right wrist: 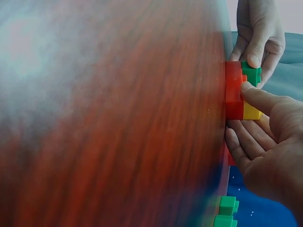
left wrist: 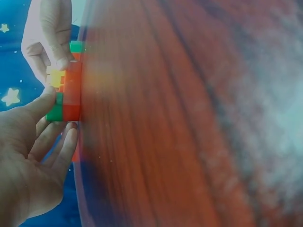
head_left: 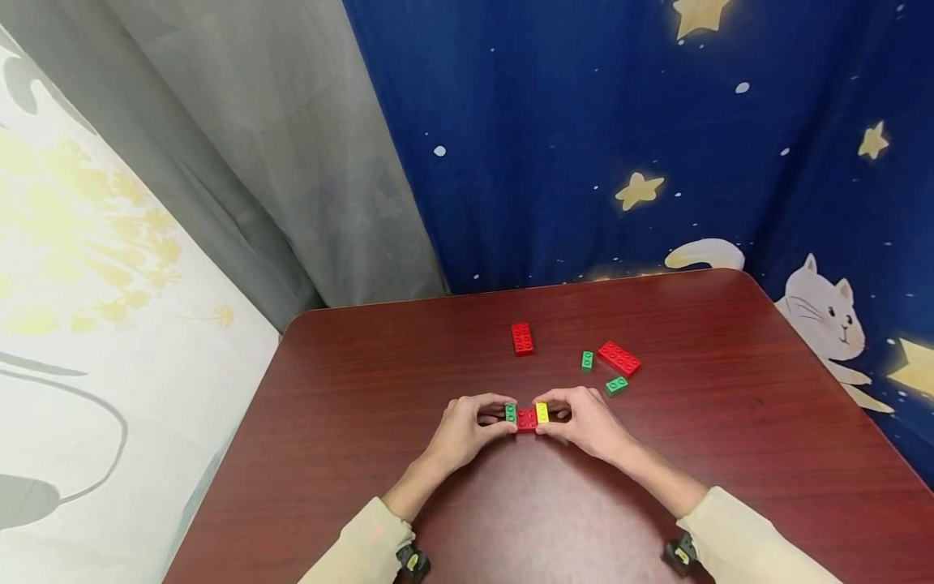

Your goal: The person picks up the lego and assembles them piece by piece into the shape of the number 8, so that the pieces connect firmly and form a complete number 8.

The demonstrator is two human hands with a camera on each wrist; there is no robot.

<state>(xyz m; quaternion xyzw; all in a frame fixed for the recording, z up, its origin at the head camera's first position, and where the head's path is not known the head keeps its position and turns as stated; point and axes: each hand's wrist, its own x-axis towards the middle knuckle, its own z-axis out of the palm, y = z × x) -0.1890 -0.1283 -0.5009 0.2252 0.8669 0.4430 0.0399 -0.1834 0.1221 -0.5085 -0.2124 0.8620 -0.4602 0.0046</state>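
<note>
a dark wooden table (head_left: 730,454) bears, near its middle, a red brick (head_left: 527,419) with a green brick (head_left: 511,413) and a yellow brick (head_left: 541,412) set on top. the left hand (head_left: 461,430) pinches the green end, fingers curled; the right hand (head_left: 587,422) pinches the yellow end. beyond this stack lie two loose red bricks (head_left: 521,338) and two small green bricks (head_left: 616,385).

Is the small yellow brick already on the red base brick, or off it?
On. The small yellow brick sits atop the red base brick, beside a small green brick; left hand and right hand grip the stack.
</note>
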